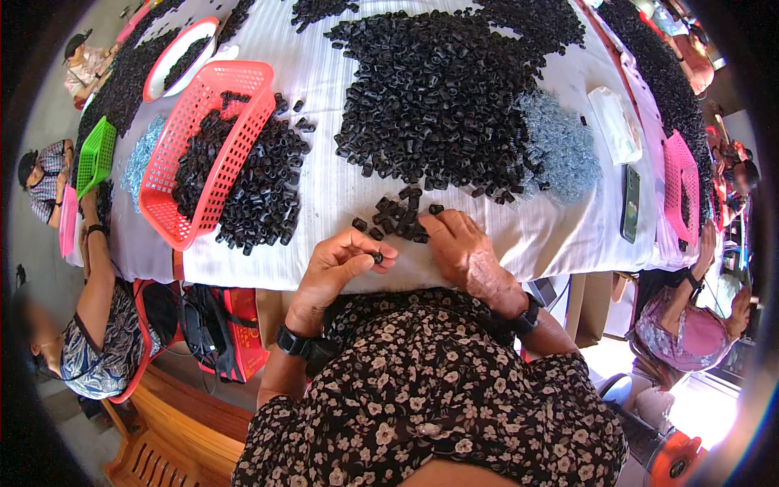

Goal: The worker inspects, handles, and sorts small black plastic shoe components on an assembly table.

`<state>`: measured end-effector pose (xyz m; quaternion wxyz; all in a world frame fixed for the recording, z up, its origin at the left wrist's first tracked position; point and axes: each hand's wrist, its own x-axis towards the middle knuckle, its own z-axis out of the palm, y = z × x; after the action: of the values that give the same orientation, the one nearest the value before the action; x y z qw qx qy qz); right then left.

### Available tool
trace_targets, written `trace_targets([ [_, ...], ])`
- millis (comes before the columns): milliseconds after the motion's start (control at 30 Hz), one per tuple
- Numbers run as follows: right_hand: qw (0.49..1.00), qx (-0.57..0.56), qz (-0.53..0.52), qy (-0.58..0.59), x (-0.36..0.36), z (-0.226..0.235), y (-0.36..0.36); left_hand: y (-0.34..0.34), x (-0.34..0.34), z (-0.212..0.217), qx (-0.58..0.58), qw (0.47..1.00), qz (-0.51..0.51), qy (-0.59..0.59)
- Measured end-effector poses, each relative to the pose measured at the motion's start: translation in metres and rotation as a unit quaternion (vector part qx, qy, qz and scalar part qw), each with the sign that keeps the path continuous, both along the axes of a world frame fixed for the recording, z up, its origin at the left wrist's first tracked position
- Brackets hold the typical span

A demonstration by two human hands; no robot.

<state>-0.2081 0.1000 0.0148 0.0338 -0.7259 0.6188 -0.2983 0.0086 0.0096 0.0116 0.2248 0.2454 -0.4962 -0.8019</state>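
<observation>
My left hand (339, 258) is closed in a pinch on a small black plastic part (376, 257) just above the near table edge. My right hand (466, 250) reaches down at a small loose pile of black plastic parts (395, 214). Its fingers are curled together at the pile's right side, and whatever they pinch is hidden. Beyond both hands spreads a large heap of the same short, hollow black parts (422, 97). A heap of small clear, bluish pieces (560, 150) touches its right side.
A red plastic basket (235, 154) lies tipped on its side at left, black parts spilling out. A white-rimmed tray (158, 69) stands behind it. At right lie a phone (630, 203) and a white packet (614, 126). Co-workers sit along both sides, near green (96, 154) and pink (682, 187) baskets.
</observation>
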Motion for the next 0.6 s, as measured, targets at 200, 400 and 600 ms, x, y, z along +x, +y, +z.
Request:
trace_targets([
  [200, 0.999, -0.011, 0.037, -0.007, 0.006, 0.002, -0.011, 0.002, 0.0, -0.001, 0.008, 1.0, -0.006, 0.001],
  [400, 0.998, -0.021, -0.056, 0.007, 0.003, -0.008, -0.015, 0.006, -0.009, 0.007, 0.032, 0.998, -0.044, -0.006],
  [600, 0.999, -0.018, -0.031, -0.033, -0.001, 0.003, -0.017, 0.006, -0.009, 0.002, 0.023, 0.996, -0.081, 0.021],
])
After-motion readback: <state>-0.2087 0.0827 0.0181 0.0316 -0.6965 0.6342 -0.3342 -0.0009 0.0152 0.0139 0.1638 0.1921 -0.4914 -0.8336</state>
